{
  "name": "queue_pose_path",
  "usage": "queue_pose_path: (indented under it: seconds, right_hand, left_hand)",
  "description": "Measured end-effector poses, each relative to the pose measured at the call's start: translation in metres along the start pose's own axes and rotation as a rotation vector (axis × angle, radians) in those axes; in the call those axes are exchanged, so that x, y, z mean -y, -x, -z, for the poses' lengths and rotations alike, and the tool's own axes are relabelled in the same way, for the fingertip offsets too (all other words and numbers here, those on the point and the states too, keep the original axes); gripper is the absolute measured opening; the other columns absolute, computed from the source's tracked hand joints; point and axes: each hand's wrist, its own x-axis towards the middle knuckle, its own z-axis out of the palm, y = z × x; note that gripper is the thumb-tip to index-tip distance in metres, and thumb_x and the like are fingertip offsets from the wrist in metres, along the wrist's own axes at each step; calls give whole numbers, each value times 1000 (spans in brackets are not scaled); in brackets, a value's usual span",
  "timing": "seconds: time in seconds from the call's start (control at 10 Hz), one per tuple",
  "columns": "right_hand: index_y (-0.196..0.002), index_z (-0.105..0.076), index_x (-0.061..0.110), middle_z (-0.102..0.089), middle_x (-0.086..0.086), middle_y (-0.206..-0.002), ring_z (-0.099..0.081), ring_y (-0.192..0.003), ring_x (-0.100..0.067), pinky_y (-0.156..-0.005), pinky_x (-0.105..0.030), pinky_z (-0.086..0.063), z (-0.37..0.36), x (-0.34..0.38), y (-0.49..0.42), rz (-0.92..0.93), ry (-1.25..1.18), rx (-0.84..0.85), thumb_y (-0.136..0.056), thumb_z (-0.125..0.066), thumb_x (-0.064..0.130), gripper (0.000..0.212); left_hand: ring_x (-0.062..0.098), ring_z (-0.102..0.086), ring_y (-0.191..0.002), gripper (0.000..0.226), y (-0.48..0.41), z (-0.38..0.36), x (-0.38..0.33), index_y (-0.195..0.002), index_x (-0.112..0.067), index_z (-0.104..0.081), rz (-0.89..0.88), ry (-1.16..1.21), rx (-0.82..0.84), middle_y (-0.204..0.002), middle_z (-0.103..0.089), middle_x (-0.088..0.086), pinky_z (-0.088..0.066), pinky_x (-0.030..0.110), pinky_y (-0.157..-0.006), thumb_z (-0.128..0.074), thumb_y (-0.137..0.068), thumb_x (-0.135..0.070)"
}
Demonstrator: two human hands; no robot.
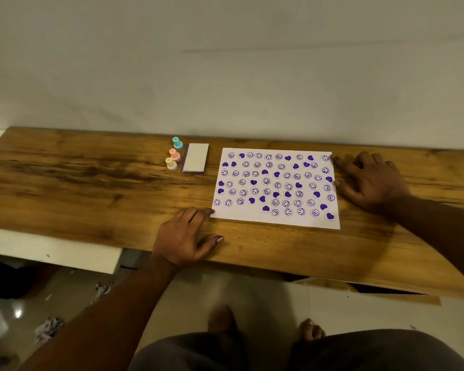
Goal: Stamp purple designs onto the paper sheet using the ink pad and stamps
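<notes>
A white paper sheet lies on the wooden table, covered with several purple smiley and heart prints. My left hand rests flat on the table, fingertips touching the sheet's near left corner. My right hand lies flat beside the sheet's right edge, fingers spread and touching it. Left of the sheet sits the closed ink pad, a white box with a purple rim. Three small stamps stand upright beside it: teal, pink and cream. Neither hand holds anything.
A pale wall runs along the table's far edge. A white ledge sits below the table at left. Crumpled paper scraps lie on the floor. My knees and bare feet show under the near edge.
</notes>
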Motion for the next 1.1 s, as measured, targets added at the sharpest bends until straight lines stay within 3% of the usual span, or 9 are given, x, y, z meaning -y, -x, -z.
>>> queue_pose_path:
  seconds: [0.3,0.5,0.8,1.0,1.1]
  right_hand:
    - [-161,-22,41,-52,-11,-117,-53,-106,-30,-83,-43,-50,2,1,-2,17,27,12,-92,-12,83,81]
    - [-164,-9,29,-56,-14,-123,-58,-106,-35,-81,-45,-50,-1,0,-2,6,7,-27,-91,-24,84,93]
    - [-164,-11,25,-57,-16,-124,-58,-106,-36,-80,-46,-52,-5,-4,-4,6,-10,-55,-89,-26,85,98]
    - [-166,-9,26,-54,-13,-124,-55,-104,-33,-80,-45,-52,-1,-6,-3,-21,-9,15,-87,-28,87,101]
    - [-164,-12,20,-51,-17,-127,-52,-107,-37,-85,-48,-50,12,9,0,-113,-69,110,-89,-27,85,101]
  left_hand:
    - [25,-68,-98,70,0,4,-3,-131,-16,-69,47,7,-5,-115,-70,3,-58,34,-69,-54,-91,-71]
    - [24,-68,-102,79,1,1,-3,-142,-17,-61,88,6,7,-119,-70,4,-55,32,-71,-51,-90,-76]
    - [27,-67,-115,94,-2,2,-2,-154,-14,-49,136,66,52,-132,-68,8,-59,38,-81,-47,-89,-82]
    - [26,-69,-110,108,-5,2,-1,-165,-14,-30,145,30,68,-132,-68,9,-60,38,-75,-47,-88,-88]
    - [28,-71,-106,119,-11,11,-7,-169,-16,-15,224,81,199,-127,-70,12,-60,39,-77,-48,-84,-93]
